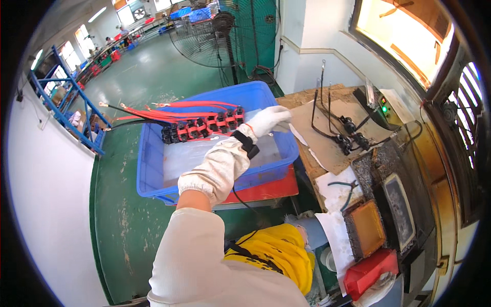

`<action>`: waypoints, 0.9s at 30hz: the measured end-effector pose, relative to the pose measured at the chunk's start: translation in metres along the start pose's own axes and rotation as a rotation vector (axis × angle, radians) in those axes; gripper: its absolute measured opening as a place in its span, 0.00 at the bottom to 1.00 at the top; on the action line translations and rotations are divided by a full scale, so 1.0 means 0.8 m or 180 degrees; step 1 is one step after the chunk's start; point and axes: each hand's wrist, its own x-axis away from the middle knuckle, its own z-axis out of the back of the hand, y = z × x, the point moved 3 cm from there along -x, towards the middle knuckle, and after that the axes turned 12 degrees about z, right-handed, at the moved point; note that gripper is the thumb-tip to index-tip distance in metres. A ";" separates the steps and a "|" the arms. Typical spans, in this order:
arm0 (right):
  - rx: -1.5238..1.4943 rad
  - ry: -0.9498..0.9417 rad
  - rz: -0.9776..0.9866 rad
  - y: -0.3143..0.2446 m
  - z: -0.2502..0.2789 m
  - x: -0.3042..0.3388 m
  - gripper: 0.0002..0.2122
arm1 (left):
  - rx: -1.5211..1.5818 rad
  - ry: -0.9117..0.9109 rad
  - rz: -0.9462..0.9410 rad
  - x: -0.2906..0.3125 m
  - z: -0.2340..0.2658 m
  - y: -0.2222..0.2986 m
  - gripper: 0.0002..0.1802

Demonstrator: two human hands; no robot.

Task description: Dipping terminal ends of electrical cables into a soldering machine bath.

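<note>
My left hand (273, 121), in a white glove with a black strap at the wrist, is stretched over the right side of a blue plastic tub (148, 176). Its fingers are extended and slightly bent, with nothing visible in them. Left of it, a row of black parts with red bands (204, 125) lies across the tub, with red and black leads running left. A white glove shape (377, 290), seemingly my right hand, shows beside a red box (369, 272) at the lower right; its fingers are indistinct.
Black wired parts (350, 137) rest on brown cardboard beside a device with a green light (383, 108). Cutting pliers (348, 190) lie near an amber tray (365, 228) and a framed grey rectangular basin (399, 207). A fan (223, 23) stands beyond the tub; blue shelving (66, 102) is at left.
</note>
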 end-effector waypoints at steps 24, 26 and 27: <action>0.0082 -0.0194 -0.0536 0.054 0.029 0.002 0.15 | 0.3408 0.1544 0.0055 -0.097 0.274 -0.179 0.21; -0.0203 -0.0507 -0.0318 0.071 0.029 0.018 0.20 | 0.0820 0.1776 -0.0099 -0.103 0.303 -0.188 0.21; -0.0090 -0.0413 -0.0349 0.073 0.034 0.021 0.20 | -0.1877 0.1967 -0.0347 -0.104 0.297 -0.189 0.21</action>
